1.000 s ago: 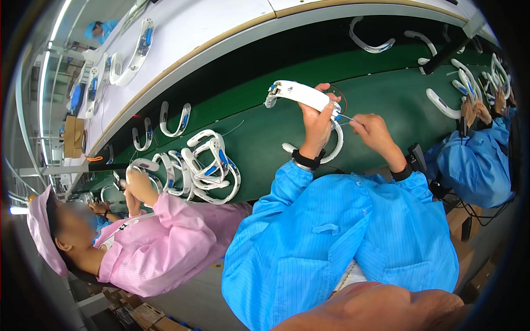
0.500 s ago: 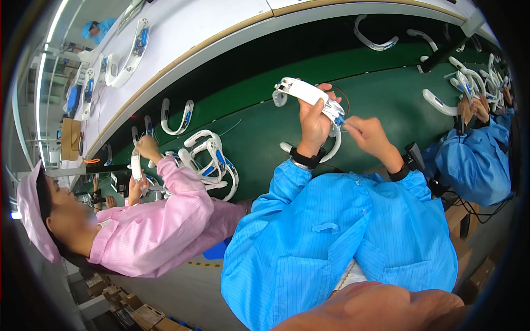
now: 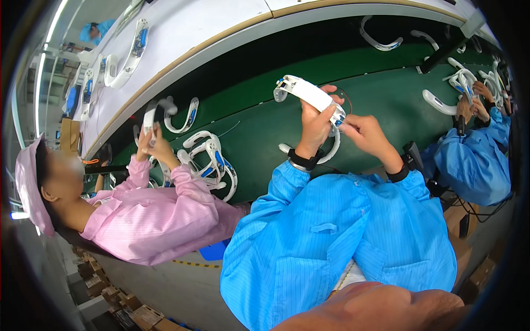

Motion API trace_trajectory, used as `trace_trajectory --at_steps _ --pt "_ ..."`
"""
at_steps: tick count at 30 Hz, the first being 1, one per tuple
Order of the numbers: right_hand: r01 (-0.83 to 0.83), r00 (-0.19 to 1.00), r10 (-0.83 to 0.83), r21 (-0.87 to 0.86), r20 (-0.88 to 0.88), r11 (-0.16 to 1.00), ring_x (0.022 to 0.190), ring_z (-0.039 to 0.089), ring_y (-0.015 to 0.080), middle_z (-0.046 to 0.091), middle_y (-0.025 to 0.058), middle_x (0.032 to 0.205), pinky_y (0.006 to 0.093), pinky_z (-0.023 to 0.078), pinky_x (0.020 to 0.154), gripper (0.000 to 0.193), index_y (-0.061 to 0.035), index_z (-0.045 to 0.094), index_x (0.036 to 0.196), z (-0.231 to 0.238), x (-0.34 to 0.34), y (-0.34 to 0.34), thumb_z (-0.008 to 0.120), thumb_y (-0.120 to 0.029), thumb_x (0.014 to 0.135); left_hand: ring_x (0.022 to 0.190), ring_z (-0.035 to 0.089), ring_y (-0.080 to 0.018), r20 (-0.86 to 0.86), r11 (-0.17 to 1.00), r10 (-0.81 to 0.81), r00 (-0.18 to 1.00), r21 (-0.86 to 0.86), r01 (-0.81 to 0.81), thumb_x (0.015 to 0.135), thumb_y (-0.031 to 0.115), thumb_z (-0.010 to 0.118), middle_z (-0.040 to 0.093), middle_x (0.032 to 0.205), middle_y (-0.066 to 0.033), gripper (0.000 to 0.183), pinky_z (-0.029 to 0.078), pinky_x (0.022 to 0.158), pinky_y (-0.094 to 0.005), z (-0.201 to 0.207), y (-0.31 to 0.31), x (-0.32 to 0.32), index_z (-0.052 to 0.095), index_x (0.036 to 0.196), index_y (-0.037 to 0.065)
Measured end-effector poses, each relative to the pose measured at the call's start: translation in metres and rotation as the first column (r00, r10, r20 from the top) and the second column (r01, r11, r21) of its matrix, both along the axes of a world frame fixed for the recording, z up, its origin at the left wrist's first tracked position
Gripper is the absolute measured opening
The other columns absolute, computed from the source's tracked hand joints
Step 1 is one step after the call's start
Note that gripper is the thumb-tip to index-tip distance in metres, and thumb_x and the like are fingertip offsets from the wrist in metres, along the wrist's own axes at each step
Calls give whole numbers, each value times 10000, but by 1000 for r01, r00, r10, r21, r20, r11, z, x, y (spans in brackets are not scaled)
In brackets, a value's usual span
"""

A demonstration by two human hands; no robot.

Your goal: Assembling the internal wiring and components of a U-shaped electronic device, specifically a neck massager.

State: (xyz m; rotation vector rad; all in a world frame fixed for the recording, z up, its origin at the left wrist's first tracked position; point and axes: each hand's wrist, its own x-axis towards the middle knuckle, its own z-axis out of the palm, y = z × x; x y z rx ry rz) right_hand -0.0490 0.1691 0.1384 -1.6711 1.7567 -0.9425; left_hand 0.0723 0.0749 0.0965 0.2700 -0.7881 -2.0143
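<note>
My left hand [image 3: 316, 131] is wrapped round a white C-shaped neck-band device [image 3: 309, 94], holding it above a green work surface. Its outer end shows a small open mechanism; blue parts [image 3: 338, 122] show at the end near my right hand. My right hand [image 3: 369, 135] is closed in a pinch against that end, and whatever lies between its fingertips is too small to make out. A thin dark red wire [image 3: 350, 101] loops out behind my left fingers. Below my hands a curved white arm [image 3: 335, 149] shows; whether it belongs to the same device I cannot tell.
To my left, a co-worker in pink [image 3: 160, 220] handles a white piece beside a pile of similar bands [image 3: 212, 157]. At the right, a co-worker in blue [image 3: 469, 160] works at another cluster. More bands [image 3: 381, 41] lie along the far strip, below a white shelf [image 3: 215, 22].
My right fingertips have closed in against the device's blue end; my left hand has barely moved. The co-worker in pink has raised a white piece. Bands on the far strip have shifted slightly right.
</note>
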Motion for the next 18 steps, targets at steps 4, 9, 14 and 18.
trace_trajectory --at_steps 4,9,14,18 --pt "85 984 -73 -65 165 994 501 551 228 568 122 590 336 406 477 118 -39 670 852 -18 6 -3 620 -146 842 949 566 -197 129 985 76 989 -162 -55 818 -46 571 494 1170 -160 875 503 905 -413 -2 5 -3 37 1468 194" --pt "97 991 -74 -222 110 970 514 571 203 594 119 612 321 420 485 114 -37 676 889 -15 14 -11 607 -117 847 935 567 -175 63 957 102 993 -279 -80 826 -49 560 494 1165 -156 871 516 880 -394 1 6 -5 1 1464 144" --pt "-9 994 -22 -285 -106 958 583 618 274 645 119 686 346 468 529 118 -34 671 899 -25 -1 -4 611 -121 845 943 567 -170 73 948 127 989 -302 -100 835 -44 544 481 1174 -158 826 512 898 -404 -6 0 -3 25 1452 134" --pt "118 980 -113 -21 166 993 651 639 284 661 113 738 350 486 564 119 -33 671 881 -11 17 -11 630 -132 828 954 571 -174 130 957 90 987 -287 -50 845 -53 520 479 1173 -161 645 513 905 -402 -8 3 -4 152 1357 81"
